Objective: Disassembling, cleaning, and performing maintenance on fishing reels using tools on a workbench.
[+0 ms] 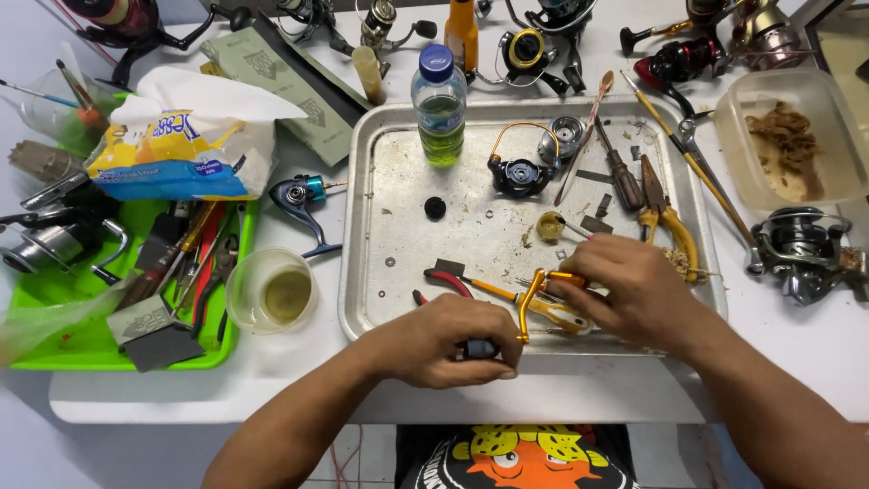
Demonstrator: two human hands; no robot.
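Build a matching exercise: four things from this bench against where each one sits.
Things:
1. water bottle
2. glass cup
3. tissue pack
4. gold handle

Places:
A. between the hands
B. top-left corner of the metal tray
C. between the green tray and the metal tray
D. above the green tray

Pairs: 1-B, 2-C, 3-D, 4-A

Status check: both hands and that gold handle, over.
Left hand shut on dark knob. Right hand pinching gold handle over metal tray. Red-handled pliers and screwdriver lie right underneath.
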